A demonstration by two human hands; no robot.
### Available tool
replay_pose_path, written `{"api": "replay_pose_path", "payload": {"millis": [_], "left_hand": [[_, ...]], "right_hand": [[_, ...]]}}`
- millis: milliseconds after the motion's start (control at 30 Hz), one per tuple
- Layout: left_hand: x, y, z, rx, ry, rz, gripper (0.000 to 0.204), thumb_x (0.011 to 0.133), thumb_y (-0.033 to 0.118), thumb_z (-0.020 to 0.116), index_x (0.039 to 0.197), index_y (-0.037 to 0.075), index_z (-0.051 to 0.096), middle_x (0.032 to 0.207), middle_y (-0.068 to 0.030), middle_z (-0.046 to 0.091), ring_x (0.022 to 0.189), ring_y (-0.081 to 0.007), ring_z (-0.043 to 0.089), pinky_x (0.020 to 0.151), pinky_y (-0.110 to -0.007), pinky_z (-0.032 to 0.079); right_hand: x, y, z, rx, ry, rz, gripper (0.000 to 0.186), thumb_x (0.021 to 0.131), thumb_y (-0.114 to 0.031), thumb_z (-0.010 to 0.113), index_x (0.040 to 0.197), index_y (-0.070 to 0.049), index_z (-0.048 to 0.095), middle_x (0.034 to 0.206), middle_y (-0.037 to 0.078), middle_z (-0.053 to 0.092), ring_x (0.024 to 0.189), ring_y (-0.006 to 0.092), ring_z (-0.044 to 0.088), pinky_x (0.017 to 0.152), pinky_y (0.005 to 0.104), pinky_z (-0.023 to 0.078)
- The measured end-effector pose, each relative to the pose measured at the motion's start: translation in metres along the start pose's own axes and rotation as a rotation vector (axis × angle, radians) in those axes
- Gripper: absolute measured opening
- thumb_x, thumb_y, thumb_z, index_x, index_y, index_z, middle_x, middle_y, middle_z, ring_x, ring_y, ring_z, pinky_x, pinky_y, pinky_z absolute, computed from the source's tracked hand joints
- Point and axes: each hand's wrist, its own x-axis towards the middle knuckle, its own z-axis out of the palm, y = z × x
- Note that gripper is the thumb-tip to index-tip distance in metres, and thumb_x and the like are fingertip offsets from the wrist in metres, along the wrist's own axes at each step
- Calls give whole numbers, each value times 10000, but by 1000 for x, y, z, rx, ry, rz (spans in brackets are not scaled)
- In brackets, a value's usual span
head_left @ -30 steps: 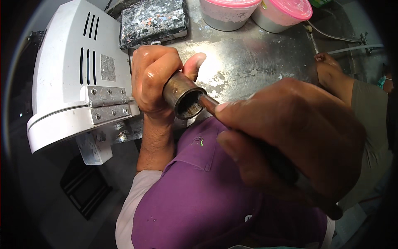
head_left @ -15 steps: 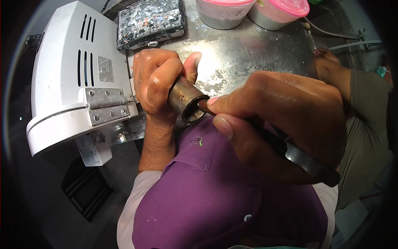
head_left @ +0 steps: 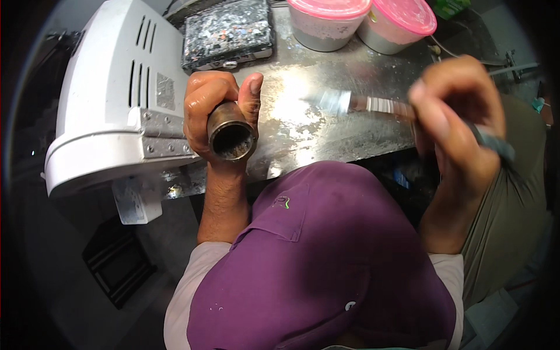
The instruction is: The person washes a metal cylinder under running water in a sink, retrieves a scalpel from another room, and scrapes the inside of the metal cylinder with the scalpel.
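Note:
My left hand is wrapped around a hollow metal cylinder, brownish and worn, its thumb sticking up. The cylinder's open end faces me, and grainy residue coats the inside. Off to the right, my right hand grips a slim knife-like tool. Motion smears the tool; its pale, silvery end points left over the metal table, apart from the cylinder, and its dark rear end sticks out behind the hand.
A white machine with vents and a hinge stands close on the left. Behind are a black box crusted with white specks and two pink-lidded tubs. Another person's olive clothing is at the right.
My right hand has drawn the tool out of the cylinder and moved it right and away. My left hand has turned the cylinder so its opening faces me and shifted slightly left.

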Motion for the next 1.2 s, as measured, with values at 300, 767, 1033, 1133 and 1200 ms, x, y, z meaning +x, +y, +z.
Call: {"api": "replay_pose_path", "payload": {"millis": [300,767,1033,1133,1200], "left_hand": [[-27,38,-31,-526,20,-537,181,921,69,622,943,61,443,856,-26,502,732,-85,448,672,-243,405],[-144,6,-11,-324,25,-932,197,928,83,638,1047,51,484,952,-23,539,907,-98,524,840,-251,434],[-163,46,-66,42,25,-881,812,793,204,785,1441,47,323,1435,-157,420,1356,-289,389,1121,-411,322],[-182,112,-126,186,-146,-958,664,838,248,741,1380,22,431,1365,-166,506,1288,-280,481,1082,-385,382],[-184,169,-193,-52,-411,-1268,614,878,279,703,1382,33,455,1323,-174,549,1233,-302,535,1071,-403,401]], "right_hand": [[-59,162,36,-773,-236,113,329,859,-229,698,1138,-65,641,1049,100,624,1042,267,574,888,379,456],[-72,184,72,-878,-289,-35,829,746,-406,757,1399,-36,408,1388,202,384,1306,368,323,1109,548,191],[-86,95,120,-673,-297,-194,737,779,-202,750,1398,-1,404,1328,192,449,1257,333,404,1086,458,267],[-100,54,133,-374,-559,-130,651,806,-194,723,1354,26,449,1281,188,511,1192,303,487,1047,407,344],[-114,25,162,398,-839,614,576,848,-236,670,1324,26,482,1229,177,565,1121,290,551,1017,377,395]]}}
